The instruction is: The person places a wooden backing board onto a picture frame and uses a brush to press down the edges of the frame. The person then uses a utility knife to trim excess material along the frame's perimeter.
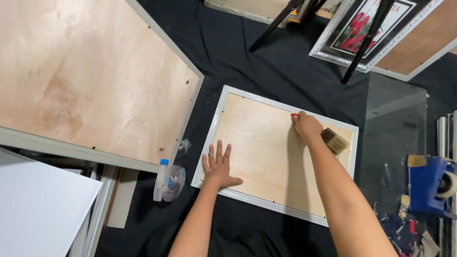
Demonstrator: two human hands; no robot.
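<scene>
A white picture frame [216, 124] lies face down on black cloth, its plywood backing board [266, 152] facing up. My left hand [217, 165] rests flat on the board's near left part, fingers spread. My right hand [307, 126] is closed around a small red-tipped tool [295, 115] at the board's far edge. A paint brush [334, 140] with pale bristles lies on the board just right of that hand.
A larger face-down frame [95, 76] lies at left, a white board [38, 204] below it. A small bottle and plastic bag [167, 181] sit beside the white frame. At right are a glass sheet [395, 128], a blue tape dispenser [431, 185], black stand legs [366, 43] and a framed flower picture [362, 26].
</scene>
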